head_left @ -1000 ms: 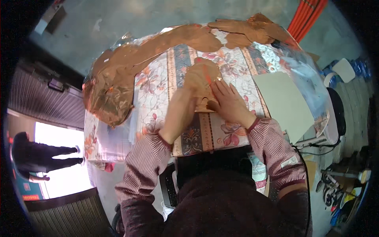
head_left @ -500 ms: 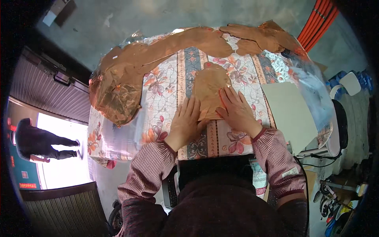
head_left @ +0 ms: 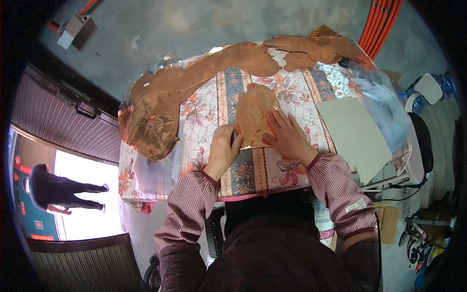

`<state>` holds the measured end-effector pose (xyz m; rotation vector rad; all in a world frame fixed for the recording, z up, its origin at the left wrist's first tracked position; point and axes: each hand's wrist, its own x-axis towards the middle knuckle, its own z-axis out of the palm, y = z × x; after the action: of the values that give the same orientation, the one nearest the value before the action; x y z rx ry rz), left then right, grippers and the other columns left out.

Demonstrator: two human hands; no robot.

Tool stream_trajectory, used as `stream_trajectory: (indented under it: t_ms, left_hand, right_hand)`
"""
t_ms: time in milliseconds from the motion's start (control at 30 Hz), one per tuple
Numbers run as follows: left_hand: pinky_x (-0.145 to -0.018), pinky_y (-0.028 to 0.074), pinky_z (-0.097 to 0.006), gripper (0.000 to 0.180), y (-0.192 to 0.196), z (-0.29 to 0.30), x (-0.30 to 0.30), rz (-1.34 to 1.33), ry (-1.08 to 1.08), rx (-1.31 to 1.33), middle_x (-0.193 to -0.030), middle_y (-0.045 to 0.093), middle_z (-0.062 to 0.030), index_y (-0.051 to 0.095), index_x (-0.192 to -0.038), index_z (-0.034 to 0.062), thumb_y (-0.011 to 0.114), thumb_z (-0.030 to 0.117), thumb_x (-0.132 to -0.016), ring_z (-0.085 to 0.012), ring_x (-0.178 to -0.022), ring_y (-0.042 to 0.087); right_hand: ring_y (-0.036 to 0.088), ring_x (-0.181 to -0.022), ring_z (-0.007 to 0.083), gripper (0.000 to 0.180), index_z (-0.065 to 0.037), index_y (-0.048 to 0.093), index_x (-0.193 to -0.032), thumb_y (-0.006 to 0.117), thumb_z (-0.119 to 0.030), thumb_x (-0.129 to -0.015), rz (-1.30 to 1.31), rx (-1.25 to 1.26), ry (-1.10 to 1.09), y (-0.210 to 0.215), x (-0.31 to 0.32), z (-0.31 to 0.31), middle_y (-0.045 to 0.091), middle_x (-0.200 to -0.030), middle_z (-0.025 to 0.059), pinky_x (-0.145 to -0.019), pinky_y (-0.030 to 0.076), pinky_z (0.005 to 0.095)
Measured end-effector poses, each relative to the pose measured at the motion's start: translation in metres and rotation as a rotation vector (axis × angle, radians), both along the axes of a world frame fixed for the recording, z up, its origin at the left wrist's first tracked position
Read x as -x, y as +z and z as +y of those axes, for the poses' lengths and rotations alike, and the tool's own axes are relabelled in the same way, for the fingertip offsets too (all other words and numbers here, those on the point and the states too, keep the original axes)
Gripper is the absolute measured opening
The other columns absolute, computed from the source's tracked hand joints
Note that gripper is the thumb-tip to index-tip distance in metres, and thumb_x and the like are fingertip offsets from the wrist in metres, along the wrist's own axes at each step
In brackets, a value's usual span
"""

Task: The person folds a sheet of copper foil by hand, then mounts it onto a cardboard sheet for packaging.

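A flat copper-coloured foil balloon [head_left: 256,109], seemingly folded, lies on the flowered tablecloth [head_left: 198,124] in front of me. At its near left corner my left hand [head_left: 224,148] is closed, thumb and bent fingers on the edge. My right hand [head_left: 289,134] presses on its right side, fingers stretched out and flat. Along the far and left table edges lie more limp copper foil balloons [head_left: 219,61], one of them crinkled and shiny [head_left: 151,124].
White rings [head_left: 335,78] lie in a heap at the far right, near clear plastic bags [head_left: 382,112]. A grey-green board [head_left: 352,134] covers the right of the table. Beyond stand orange pipes [head_left: 382,24] and a white chair [head_left: 428,89]. At left, a person [head_left: 61,187] stands near the bright doorway.
My left hand has gone from lying flat to bent fingers at the balloon's left edge. My right hand stays flat on the foil. The whole view has shifted slightly.
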<state>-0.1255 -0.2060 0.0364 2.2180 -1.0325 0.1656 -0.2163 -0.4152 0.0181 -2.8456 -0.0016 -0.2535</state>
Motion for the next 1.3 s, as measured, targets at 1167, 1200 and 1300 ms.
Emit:
stream_trajectory:
  t_ms: [1167,1200,1300]
  left_hand:
    - [-0.067,0.047,-0.021,0.033,-0.001,-0.013,-0.013,0.548,0.154,0.189,-0.084,0.062,-0.0031,0.056,-0.118,-0.0042,0.063,0.002,-0.086,-0.0077,-0.074,0.057]
    - [-0.066,0.047,-0.021,0.033,0.001,-0.014,-0.013,0.546,0.168,0.192,-0.082,0.062,-0.0030,0.057,-0.118,-0.0039,0.064,0.002,-0.086,-0.0079,-0.073,0.056]
    - [-0.064,0.047,-0.022,0.034,-0.003,-0.012,-0.017,0.511,0.180,0.185,-0.079,0.060,-0.0027,0.057,-0.117,-0.0033,0.065,0.003,-0.085,-0.0081,-0.071,0.056]
  right_hand:
    - [0.065,-0.067,0.0294,0.018,-0.004,0.065,-0.086,0.066,-0.022,-0.081,-0.088,-0.444,-0.305,-0.003,-0.037,-0.044,0.066,-0.073,0.0140,-0.060,0.049,0.0386]
    - [0.065,-0.070,0.0317,0.019,-0.005,0.063,-0.088,0.065,-0.023,-0.081,-0.143,-0.420,-0.316,-0.001,-0.036,-0.041,0.066,-0.075,0.0143,-0.061,0.049,0.0402]
    - [0.064,-0.070,0.0326,0.020,-0.006,0.060,-0.091,0.065,-0.022,-0.081,-0.087,-0.444,-0.349,0.007,-0.034,-0.032,0.066,-0.077,0.0145,-0.061,0.048,0.0413]
